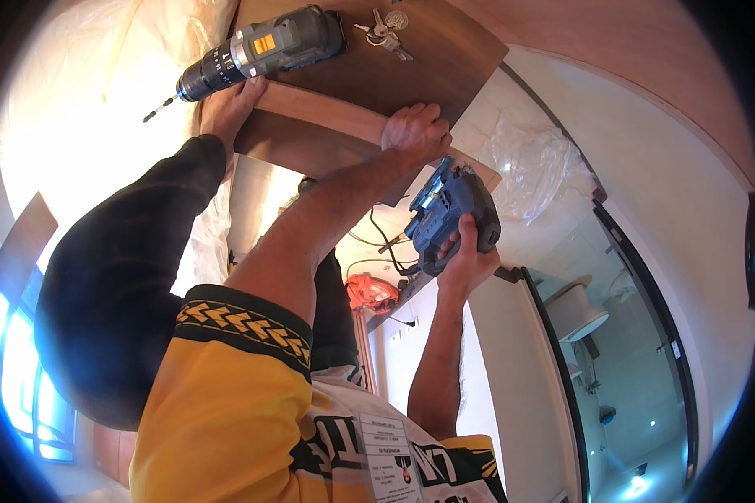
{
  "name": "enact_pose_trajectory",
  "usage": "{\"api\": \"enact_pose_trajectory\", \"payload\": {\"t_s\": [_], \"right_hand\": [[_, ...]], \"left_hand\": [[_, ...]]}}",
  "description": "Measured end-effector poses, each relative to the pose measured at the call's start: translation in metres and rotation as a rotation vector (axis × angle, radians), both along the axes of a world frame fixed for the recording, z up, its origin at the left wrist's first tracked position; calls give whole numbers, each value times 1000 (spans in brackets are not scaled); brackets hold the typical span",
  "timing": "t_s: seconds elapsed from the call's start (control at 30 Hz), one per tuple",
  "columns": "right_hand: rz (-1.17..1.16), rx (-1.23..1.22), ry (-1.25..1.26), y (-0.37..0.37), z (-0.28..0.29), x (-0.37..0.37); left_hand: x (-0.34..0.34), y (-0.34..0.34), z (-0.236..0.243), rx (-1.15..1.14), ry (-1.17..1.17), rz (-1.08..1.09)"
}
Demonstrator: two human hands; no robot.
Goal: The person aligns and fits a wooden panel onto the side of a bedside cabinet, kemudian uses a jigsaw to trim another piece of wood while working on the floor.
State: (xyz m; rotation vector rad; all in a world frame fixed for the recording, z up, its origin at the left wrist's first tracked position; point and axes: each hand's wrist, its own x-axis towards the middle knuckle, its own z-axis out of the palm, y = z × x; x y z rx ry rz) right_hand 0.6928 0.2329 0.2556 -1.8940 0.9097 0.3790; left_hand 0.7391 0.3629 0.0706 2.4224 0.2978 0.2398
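My left hand (415, 132) is closed over a long, narrow wooden board (323, 111), its fingers curled down around the edge. My right hand (466, 258) grips the handle of a blue and black jigsaw (457, 210). The front of the jigsaw meets the board's right end, just beside my left hand; its blade is not visible. My bare foot (225, 109) presses on the board's left end. Beneath the board is a dark brown wooden surface (436, 50).
A cordless drill (268, 46) with a bit fitted lies on the brown surface, near a bunch of keys (383, 35). Clear plastic sheeting (533, 163) lies on the right floor. Cords and an orange-red bundle (371, 292) are below. A glass-walled bathroom (621, 335) stands at right.
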Motion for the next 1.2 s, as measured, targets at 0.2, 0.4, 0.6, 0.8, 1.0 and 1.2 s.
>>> {"api": "enact_pose_trajectory", "payload": {"t_s": [0.2, 0.4, 0.6, 0.8, 1.0, 1.2], "right_hand": [[4, 3, -12, 3, 1, 2], [-9, 5, -5, 4, 1, 3], [11, -12, -11, 5, 2, 3], [9, -6, -9, 4, 2, 3], [13, -8, -5, 4, 1, 3], [13, -2, -7, 4, 1, 4]], "left_hand": [[0, 1, -1, -19, -4, 5], [0, 2, 2, -21, 8, -6], [-1, 1, 0, -19, 22, -13], [-2, 0, -1, -7, 13, -7], [-1, 2, 0, -7, 7, -4], [-1, 0, -2, -10, 5, 0]]}}
